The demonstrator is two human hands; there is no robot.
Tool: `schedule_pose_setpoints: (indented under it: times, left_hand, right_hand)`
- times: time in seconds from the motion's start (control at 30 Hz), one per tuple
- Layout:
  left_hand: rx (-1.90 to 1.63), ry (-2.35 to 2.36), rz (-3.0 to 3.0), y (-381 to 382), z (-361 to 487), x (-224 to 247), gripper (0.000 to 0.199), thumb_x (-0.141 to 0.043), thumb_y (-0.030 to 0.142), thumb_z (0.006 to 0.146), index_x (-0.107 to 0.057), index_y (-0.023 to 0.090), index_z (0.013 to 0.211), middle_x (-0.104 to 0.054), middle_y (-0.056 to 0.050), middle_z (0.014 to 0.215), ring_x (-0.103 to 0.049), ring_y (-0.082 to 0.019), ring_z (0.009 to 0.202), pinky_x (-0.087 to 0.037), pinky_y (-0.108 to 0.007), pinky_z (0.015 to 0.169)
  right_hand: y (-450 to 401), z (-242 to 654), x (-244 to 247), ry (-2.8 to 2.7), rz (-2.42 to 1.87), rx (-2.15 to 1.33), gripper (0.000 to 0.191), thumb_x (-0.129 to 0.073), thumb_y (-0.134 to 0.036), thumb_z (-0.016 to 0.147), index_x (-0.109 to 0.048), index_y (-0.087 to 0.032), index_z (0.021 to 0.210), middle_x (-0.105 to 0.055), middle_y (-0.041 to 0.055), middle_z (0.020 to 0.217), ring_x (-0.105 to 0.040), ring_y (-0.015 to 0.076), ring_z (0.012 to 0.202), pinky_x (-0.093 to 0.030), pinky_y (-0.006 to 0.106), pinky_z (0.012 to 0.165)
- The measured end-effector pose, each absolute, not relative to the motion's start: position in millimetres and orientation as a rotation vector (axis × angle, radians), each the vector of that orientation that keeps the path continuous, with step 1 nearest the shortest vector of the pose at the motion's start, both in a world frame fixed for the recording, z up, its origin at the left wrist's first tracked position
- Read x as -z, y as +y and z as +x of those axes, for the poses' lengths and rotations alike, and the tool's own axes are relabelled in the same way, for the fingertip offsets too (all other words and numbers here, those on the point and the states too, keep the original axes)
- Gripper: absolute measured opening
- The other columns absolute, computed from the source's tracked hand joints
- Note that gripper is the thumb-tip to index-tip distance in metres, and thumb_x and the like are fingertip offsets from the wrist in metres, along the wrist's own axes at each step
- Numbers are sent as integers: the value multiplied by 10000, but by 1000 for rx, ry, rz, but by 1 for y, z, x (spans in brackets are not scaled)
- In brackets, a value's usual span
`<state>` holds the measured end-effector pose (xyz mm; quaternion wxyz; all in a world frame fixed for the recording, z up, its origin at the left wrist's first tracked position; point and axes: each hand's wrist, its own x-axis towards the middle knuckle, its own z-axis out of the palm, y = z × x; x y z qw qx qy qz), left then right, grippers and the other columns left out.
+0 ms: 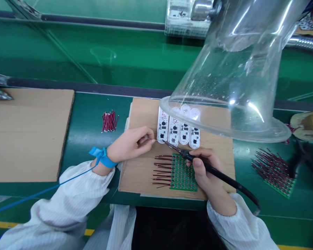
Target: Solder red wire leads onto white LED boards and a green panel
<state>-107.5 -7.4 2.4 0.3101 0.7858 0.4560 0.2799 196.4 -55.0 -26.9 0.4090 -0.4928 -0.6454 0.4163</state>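
My left hand (135,141) pinches a thin strand of solder wire (156,140), whose end reaches the lower edge of the leftmost white circuit board (162,126). In my right hand (206,170) is a black soldering iron (211,168), its tip at that same lower edge. Several rounded white boards (184,129) stand side by side on a cardboard sheet (146,111). Just below them lies a green circuit board panel (182,177) with dark red wires (163,172) sticking out to the left. My right hand covers part of the panel's right side.
A clear fume hood (224,90) hangs over the upper right, in front of the boards' far ends. Cut red wires (110,121) lie left; a second wired panel (276,173) and dark pliers (302,159) lie right. Another cardboard sheet (28,135) covers the far left.
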Motion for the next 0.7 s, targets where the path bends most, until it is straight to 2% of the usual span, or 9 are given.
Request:
schedule_pose_setpoints:
  times: [0.37,0.7]
  left_hand:
    - [-732,1216,2083,-8,-110,-1,53,-604,148,965,-580,190,942,-417,91,668,-402,-78,540,-315,-199,529]
    - [-722,1210,2081,-7,-112,-3,59,-597,169,973,-569,193,927,-407,89,659,-417,-84,543,-325,-206,532]
  right_hand:
    - [-57,200,31,-1642,-1268,-1108,204,-704,-431,1032,-673,-289,1174,-727,4,930,-715,181,739,-571,341,667]
    - [-58,202,32,-1639,-1248,-1120,275,-693,-501,1026,-661,-288,1197,-736,29,963,-741,216,829,-596,365,710]
